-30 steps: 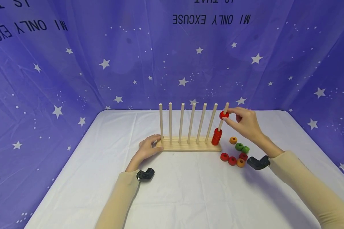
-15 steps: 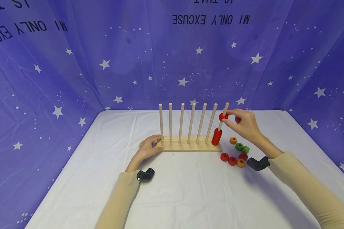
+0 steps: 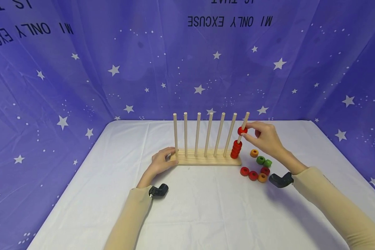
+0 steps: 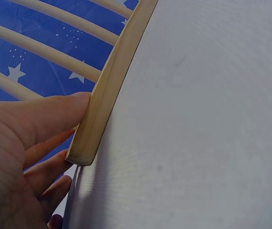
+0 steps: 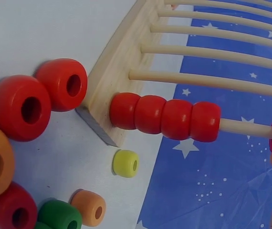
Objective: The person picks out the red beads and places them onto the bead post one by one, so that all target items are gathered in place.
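A wooden base point(image 3: 206, 160) carries a row of several upright pegs. On its rightmost peg point(image 3: 246, 118) sits a stack of several red beads point(image 5: 160, 116), down against the base. Higher on that same peg is another red bead point(image 3: 242, 131), pinched between the thumb and finger of my right hand point(image 3: 265, 137); a stretch of bare peg separates it from the stack. My left hand point(image 3: 160, 161) grips the base's left end, thumb point(image 4: 64, 112) along the front edge and fingers behind. The other pegs bear no beads.
Loose beads lie on the white cloth right of the base: red point(image 3: 244, 171), orange point(image 3: 254, 153) and green point(image 3: 260, 160). A yellow bead point(image 5: 126, 163) shows in the right wrist view near the base's end. A purple star-patterned curtain point(image 3: 200, 69) hangs behind.
My right hand has slid the pinched red bead a little way down the rightmost peg, closer to the stack. The left hand and the base have stayed in place.
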Motion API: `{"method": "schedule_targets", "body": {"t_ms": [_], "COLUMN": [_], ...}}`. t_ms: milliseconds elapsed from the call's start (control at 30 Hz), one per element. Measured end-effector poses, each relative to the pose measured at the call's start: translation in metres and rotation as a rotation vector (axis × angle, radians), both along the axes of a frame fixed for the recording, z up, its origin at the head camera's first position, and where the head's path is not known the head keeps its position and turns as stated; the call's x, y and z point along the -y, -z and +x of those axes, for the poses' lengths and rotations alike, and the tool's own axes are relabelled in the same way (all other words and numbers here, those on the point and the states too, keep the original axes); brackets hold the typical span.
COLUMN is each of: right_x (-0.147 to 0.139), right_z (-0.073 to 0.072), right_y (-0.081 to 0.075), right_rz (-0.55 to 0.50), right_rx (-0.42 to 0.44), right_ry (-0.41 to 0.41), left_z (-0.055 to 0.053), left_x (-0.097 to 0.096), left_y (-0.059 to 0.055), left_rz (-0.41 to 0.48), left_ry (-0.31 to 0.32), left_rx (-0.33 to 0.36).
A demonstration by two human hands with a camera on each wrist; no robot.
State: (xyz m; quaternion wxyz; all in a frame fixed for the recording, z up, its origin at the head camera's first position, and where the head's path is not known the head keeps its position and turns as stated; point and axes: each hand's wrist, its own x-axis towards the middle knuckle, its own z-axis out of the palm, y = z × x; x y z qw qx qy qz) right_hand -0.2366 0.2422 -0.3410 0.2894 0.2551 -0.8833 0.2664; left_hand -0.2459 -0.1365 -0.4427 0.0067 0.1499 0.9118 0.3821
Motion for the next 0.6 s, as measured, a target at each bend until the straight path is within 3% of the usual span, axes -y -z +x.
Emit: {"method": "schedule_targets", "body": {"t_ms": [600], "right_x": [0.0], "right_z": [0.002], "right_y": [0.011], "right_rz": [0.058], "right_rx": [0.11], "right_ry": [0.005], "left_z": [-0.001], "left_x": [0.0], "left_y": [0.001], "left_rz": [-0.008], "left_ry": [0.001], "left_rx": [-0.003]}}
